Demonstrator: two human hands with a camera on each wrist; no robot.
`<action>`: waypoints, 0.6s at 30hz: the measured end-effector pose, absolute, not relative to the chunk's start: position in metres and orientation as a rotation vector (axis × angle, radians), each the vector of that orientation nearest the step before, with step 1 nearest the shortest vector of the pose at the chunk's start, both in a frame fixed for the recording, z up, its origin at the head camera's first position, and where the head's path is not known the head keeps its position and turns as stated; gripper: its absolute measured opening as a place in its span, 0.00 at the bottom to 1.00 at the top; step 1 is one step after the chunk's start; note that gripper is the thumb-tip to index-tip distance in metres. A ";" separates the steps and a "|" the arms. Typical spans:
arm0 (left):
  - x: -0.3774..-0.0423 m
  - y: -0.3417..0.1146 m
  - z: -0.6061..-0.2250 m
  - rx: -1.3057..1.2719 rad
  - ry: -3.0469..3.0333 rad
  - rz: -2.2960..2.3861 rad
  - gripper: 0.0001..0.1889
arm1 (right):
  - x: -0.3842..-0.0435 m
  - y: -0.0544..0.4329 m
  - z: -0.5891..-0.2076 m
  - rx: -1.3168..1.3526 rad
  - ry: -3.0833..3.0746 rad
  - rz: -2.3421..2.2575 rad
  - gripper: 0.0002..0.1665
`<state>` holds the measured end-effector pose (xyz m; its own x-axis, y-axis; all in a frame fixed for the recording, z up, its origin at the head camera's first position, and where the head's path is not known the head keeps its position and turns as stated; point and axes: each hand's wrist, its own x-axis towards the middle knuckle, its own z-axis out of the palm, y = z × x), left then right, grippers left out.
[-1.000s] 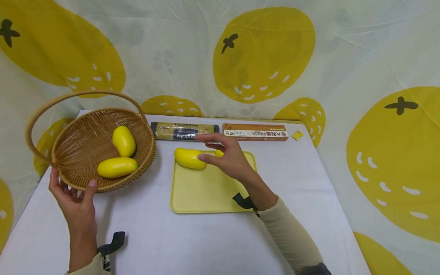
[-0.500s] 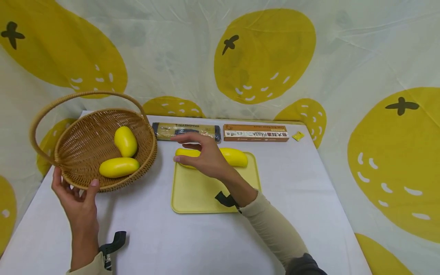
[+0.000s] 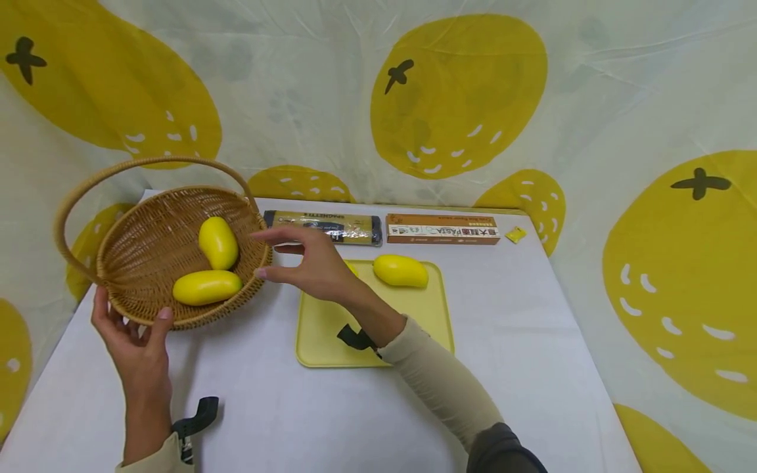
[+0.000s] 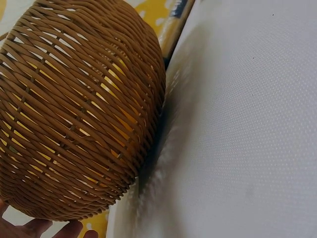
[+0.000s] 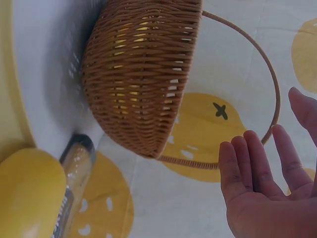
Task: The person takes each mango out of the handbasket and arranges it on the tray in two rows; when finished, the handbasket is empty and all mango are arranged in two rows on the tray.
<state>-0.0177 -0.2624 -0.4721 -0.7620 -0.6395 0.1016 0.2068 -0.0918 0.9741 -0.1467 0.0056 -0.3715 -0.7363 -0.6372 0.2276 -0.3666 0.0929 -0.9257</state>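
Note:
My left hand [image 3: 136, 361] grips the near-left rim of a wicker basket [image 3: 144, 249], thumb over the rim and fingers underneath. The basket is tilted with its mouth toward me. Inside lie two yellow mangoes, an upper mango [image 3: 219, 243] and a lower mango [image 3: 207, 288]. My right hand [image 3: 319, 266] is held out by the basket's right rim, fingers and thumb spread and holding nothing; the right wrist view shows it apart from the weave. On a yellow tray [image 3: 322, 345] rests a mango [image 3: 401, 270]. Another mango [image 3: 352, 267] there is mostly hidden behind my right hand.
Along the back edge of the white-covered table lie a spaghetti packet [image 3: 355, 228], a pasta box [image 3: 442, 229] and a small yellow wrapped packet [image 3: 516, 234]. A curtain [image 3: 331, 98] with a yellow fruit print hangs behind. The basket's tall handle [image 3: 160, 159] arches above it.
My right hand has moved left from over the tray to the basket's right rim, its fingers spread throughout. The left hand and basket have stayed in place, with both mangoes still inside.

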 end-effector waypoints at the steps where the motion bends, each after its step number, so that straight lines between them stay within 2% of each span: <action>1: -0.018 -0.262 -0.472 0.476 -1.614 -1.906 0.48 | -0.147 0.002 -0.372 -1.011 2.133 -1.690 0.30; 18: -0.019 -0.263 -0.474 0.515 -1.643 -1.890 0.49 | -0.153 -0.056 -0.374 -1.104 2.092 -1.556 0.31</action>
